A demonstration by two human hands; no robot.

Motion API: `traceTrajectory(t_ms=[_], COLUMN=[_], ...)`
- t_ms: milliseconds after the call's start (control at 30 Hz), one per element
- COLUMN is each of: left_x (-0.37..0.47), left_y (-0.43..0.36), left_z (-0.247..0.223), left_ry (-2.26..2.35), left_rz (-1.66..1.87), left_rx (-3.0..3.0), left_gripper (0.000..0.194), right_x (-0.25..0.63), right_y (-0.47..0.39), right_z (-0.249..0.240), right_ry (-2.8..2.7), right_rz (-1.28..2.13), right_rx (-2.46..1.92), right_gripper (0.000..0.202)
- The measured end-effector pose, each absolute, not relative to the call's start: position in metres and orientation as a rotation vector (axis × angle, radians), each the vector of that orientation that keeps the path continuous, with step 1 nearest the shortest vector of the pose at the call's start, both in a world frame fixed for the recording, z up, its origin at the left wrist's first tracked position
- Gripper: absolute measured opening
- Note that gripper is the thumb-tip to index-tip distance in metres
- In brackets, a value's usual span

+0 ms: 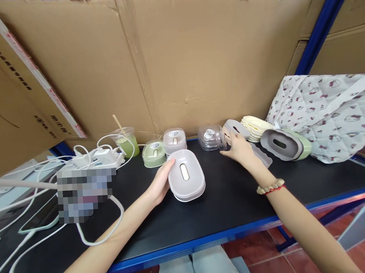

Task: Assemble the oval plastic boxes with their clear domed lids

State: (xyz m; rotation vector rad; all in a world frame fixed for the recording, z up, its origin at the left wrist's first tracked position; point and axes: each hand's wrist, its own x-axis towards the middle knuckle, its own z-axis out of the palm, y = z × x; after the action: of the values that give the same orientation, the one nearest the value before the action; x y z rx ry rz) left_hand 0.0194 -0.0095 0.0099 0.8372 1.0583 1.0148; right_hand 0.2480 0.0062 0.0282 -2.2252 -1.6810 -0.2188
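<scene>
My left hand (162, 182) grips a pale grey oval soap dish (175, 183) by its left side, thumb on the rim. The dish is tilted toward me and has a long slot in its middle. My right hand (240, 149) is at the back right, its thumb and fingers closed round the edge of a clear plastic lid (223, 137). Beside that lid is a stack of clear lids (209, 140). Two lidded soap dishes, one green (154, 159) and one pale grey (174, 133), stand behind my left hand.
Grey slotted trays (241, 129), cream wavy trays (255, 126) and nested grey and green dishes (303, 146) lie at right, by a patterned quilted bag (337, 112). At left are a drink cup (128, 145), a power strip (110, 157), cables and a phone (42, 215). Cardboard (212, 61) stands behind.
</scene>
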Motion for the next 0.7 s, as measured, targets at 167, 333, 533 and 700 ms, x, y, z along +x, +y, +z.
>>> traceTrajectory(t_ms=[167, 333, 533, 700], left_x=[0.019, 0.018, 0.018, 0.019], left_y=[-0.009, -0.007, -0.006, -0.008], left_z=[0.01, 0.008, 0.005, 0.006], left_ry=[0.971, 0.907, 0.79, 0.771], left_rz=[0.883, 0.818, 0.765, 0.822], left_rx=[0.856, 0.851, 0.876, 0.836], left_gripper=[0.021, 0.011, 0.009, 0.009], right_x=[0.245, 0.255, 0.287, 0.27], right_y=[0.022, 0.021, 0.014, 0.007], right_z=[0.013, 0.019, 0.036, 0.037], right_ry=[-1.751, -1.581, -1.15, -1.108], right_rz=[-0.254, -0.357, -0.553, -0.758], right_rx=[-2.005, -2.064, -1.81, -1.307], right_gripper=[0.065, 0.05, 0.041, 0.024])
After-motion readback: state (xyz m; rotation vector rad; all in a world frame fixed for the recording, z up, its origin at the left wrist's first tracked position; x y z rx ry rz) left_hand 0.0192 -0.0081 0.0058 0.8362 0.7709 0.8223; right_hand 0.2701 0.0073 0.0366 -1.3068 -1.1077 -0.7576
